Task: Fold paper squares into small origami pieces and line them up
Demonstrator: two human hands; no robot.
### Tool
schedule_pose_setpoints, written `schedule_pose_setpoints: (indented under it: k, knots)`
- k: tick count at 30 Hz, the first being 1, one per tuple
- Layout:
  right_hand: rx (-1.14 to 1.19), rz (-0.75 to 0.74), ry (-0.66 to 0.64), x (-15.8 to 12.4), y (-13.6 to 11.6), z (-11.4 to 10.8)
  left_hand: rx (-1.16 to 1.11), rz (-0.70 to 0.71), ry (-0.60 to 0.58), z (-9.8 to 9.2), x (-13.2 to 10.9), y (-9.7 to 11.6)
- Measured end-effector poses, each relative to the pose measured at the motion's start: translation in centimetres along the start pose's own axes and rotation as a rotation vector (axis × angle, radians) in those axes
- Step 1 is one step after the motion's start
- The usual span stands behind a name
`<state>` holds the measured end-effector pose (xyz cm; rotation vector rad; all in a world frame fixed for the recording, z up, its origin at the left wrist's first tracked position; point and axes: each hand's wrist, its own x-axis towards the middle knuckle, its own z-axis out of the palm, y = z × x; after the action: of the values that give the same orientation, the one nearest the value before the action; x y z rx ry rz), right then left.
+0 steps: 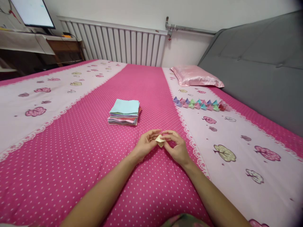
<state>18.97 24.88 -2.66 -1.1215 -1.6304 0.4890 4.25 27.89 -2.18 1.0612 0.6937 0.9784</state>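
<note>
Between my two hands is a small pale yellow folded paper piece, with pointed corners, held just above the pink dotted bedspread. My left hand pinches its left side, fingers curled behind. On the other side my right hand grips it between thumb and fingers. Beyond my left hand lies a stack of coloured paper squares, light blue on top. Small folded paper pieces in several colours stand in two rows to the right, on the pale strip of the bedspread.
A pink satin pillow lies at the back right, against a grey padded headboard. A white radiator runs along the far wall. At the far left stands a desk with a monitor.
</note>
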Motion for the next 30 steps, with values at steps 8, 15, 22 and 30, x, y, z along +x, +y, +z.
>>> schedule_pose_setpoints:
  k: [8,15,22,30]
  knots:
    - [0.124,0.116,-0.059,-0.2,0.5,-0.4,-0.087,0.017,0.013,-0.3,0.1,-0.3]
    - [0.372,0.411,-0.052,-0.2,0.6,0.2,-0.099,-0.009,0.033,-0.2,-0.1,0.2]
    - [0.424,0.39,-0.045,-0.3,0.7,0.6,0.076,-0.04,0.059,-0.3,-0.1,-0.1]
    - [0.4,0.391,-0.119,-0.4,0.2,0.7,0.207,0.004,0.092,-0.5,-0.2,0.1]
